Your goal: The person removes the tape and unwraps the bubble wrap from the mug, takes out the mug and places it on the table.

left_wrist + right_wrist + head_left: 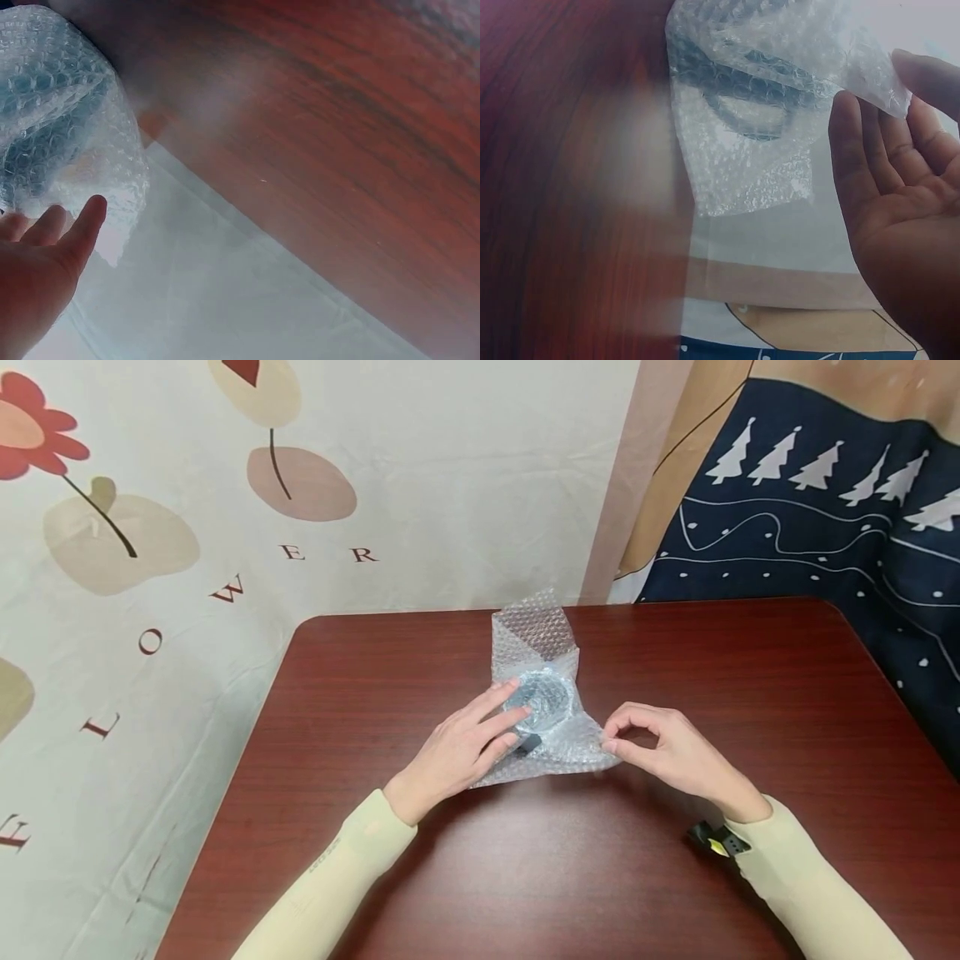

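Observation:
A sheet of clear bubble wrap (534, 631) lies partly folded on the table. Under its layers shows a round, bluish, ring-like thing (553, 700) whose kind I cannot tell, with a small dark piece (529, 743) near it. My left hand (453, 747) rests on the wrap's left side with fingers extended, also seen at the wrap's edge in the left wrist view. On the other side, my right hand (682, 756) pinches the wrap's right corner between thumb and fingers. In the right wrist view that corner (885, 82) is lifted.
The dark red wooden table (360, 685) stands against a light cloth (450, 485) printed with flowers and letters. A navy cloth (795, 535) with white trees hangs at the right. A black band with a yellow part (717, 841) is on the right wrist.

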`<action>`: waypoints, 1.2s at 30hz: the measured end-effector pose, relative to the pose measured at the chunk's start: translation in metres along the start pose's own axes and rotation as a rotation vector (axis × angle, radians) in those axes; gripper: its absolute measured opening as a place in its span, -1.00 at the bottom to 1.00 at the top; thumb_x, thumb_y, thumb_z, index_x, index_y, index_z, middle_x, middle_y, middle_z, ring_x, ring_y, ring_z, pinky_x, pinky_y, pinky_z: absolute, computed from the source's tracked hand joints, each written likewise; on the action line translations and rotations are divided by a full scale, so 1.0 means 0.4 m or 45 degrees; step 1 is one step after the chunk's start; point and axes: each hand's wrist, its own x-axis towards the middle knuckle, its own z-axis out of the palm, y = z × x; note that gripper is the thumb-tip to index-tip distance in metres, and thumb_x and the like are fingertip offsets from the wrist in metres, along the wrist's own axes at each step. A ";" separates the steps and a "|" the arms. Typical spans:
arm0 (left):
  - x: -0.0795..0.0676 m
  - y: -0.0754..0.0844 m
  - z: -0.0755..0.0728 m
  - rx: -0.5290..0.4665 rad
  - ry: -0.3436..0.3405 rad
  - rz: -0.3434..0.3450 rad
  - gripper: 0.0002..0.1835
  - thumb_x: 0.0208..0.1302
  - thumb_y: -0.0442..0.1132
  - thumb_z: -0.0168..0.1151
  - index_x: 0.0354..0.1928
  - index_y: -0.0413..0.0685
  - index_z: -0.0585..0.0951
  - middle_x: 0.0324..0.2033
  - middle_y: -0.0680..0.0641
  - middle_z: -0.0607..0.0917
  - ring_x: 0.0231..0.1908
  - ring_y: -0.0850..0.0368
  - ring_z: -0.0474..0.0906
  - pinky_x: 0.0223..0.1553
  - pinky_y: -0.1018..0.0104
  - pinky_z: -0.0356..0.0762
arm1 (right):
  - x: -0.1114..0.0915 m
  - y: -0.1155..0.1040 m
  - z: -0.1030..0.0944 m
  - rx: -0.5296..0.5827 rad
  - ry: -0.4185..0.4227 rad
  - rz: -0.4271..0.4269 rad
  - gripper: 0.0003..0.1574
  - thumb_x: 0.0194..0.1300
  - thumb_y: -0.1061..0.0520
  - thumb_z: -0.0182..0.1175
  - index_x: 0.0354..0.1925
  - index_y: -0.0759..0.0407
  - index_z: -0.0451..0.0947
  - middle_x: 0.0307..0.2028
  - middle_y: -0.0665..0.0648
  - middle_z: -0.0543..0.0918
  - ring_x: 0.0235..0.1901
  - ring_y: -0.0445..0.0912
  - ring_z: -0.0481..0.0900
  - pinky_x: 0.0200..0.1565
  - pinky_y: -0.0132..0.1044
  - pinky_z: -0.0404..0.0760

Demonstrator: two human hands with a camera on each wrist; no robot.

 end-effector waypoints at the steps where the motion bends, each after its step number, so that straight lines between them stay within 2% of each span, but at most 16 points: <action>1: 0.001 0.000 0.000 -0.001 0.004 0.003 -0.57 0.58 -0.03 0.14 0.35 0.00 0.60 0.54 -0.09 0.32 0.52 -0.02 0.23 0.49 0.15 0.20 | -0.001 0.001 0.000 0.000 0.004 -0.010 -0.75 0.34 0.22 0.42 -0.21 -0.17 0.66 -0.21 -0.14 0.68 -0.17 -0.19 0.60 -0.07 -0.38 0.60; 6: 0.003 0.002 0.000 -0.020 0.022 -0.004 -0.60 0.54 -0.07 0.20 0.30 -0.01 0.63 0.52 -0.09 0.34 0.52 -0.01 0.24 0.49 0.17 0.19 | -0.013 0.003 -0.004 -0.005 -0.044 -0.046 -0.68 0.30 0.22 0.45 -0.20 -0.24 0.65 -0.18 -0.19 0.68 -0.14 -0.23 0.61 -0.11 -0.38 0.62; 12: 0.006 0.006 0.005 -0.047 0.021 -0.030 -0.62 0.55 -0.08 0.18 0.28 -0.02 0.65 0.52 -0.07 0.34 0.53 0.04 0.21 0.51 0.22 0.14 | -0.030 0.003 -0.008 -0.019 -0.135 -0.094 -0.67 0.30 0.20 0.46 -0.18 -0.28 0.66 -0.16 -0.23 0.68 -0.13 -0.25 0.61 -0.17 -0.25 0.66; 23: 0.006 0.012 0.007 -0.051 0.031 -0.103 -0.63 0.53 -0.06 0.21 0.26 0.02 0.67 0.52 -0.02 0.36 0.51 0.02 0.25 0.44 0.14 0.31 | -0.045 0.001 0.015 -0.076 -0.195 -0.246 -0.56 0.25 0.32 0.46 -0.21 -0.28 0.65 -0.08 -0.24 0.61 -0.04 -0.29 0.58 -0.08 -0.30 0.64; 32: 0.005 0.016 0.005 -0.048 0.031 -0.107 -0.62 0.53 -0.07 0.22 0.28 0.02 0.66 0.52 -0.03 0.35 0.51 0.00 0.24 0.41 0.08 0.35 | -0.059 0.003 0.041 -0.123 -0.267 -0.278 -0.56 0.22 0.31 0.46 -0.25 -0.28 0.63 -0.05 -0.22 0.52 -0.07 -0.28 0.55 -0.14 -0.28 0.64; 36: 0.006 0.017 0.004 -0.045 0.021 -0.098 -0.61 0.55 -0.06 0.19 0.29 0.01 0.65 0.52 -0.03 0.34 0.52 0.02 0.23 0.42 0.09 0.35 | -0.064 0.005 0.039 -0.149 -0.329 -0.243 -0.63 0.27 0.19 0.47 -0.20 -0.34 0.63 -0.02 -0.21 0.49 -0.04 -0.27 0.52 -0.09 -0.30 0.61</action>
